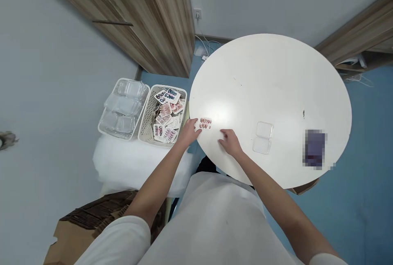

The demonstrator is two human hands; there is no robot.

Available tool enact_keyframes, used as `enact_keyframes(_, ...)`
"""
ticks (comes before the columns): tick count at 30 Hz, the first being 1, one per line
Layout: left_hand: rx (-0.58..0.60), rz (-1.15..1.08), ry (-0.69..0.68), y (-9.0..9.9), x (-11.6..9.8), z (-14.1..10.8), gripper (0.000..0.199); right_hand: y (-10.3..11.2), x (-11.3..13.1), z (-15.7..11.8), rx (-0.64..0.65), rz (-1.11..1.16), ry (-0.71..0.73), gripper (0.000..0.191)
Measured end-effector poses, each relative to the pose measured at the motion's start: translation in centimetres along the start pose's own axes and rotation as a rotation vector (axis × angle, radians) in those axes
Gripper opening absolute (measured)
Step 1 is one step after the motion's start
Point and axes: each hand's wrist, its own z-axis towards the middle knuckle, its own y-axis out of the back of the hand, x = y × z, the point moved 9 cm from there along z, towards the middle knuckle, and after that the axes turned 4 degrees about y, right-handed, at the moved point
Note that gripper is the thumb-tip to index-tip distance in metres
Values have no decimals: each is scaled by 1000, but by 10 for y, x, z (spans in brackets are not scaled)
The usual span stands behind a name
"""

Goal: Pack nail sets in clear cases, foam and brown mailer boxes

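A card of press-on nails, in reddish and pinkish tones, lies flat near the left edge of the round white table. My left hand is at the card's left end, thumb and forefinger apart; whether the fingertips touch it I cannot tell. Low over the tabletop, to the right of the card, my right hand has its thumb and forefinger apart with nothing between them. Further right, a clear plastic case lies unfolded, its two halves side by side.
Left of the table, a white basket holds many nail cards. Beside it another basket is filled with clear plastic cases. Both stand on a white wrapped surface. A blurred purple object lies at the table's right. Cardboard is stacked lower left.
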Motion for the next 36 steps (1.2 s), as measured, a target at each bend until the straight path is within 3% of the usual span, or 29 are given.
enact_keyframes(4,65,80,-65,-6,-5,14,63,-16,22,33,-11,-83,34,55)
enact_keyframes(8,98,121,-87,-14,-8,18,65,-24,25,51,-20,-173,-25,62)
enact_keyframes(16,76,77,-118,-14,-13,15,55,-25,29,49,-62,-260,-38,53)
enact_keyframes(23,106,6,-153,-23,-20,1,66,-25,32,35,-86,-153,47,48)
enact_keyframes(27,153,-4,-203,-35,-37,-12,63,-10,18,13,-101,-59,33,49)
enact_keyframes(31,191,-25,-286,-51,-69,-29,60,19,2,-18,-85,-8,84,58)
enact_keyframes(36,271,-69,-395,-92,-122,-58,61,65,-37,-68,-89,-31,89,62)
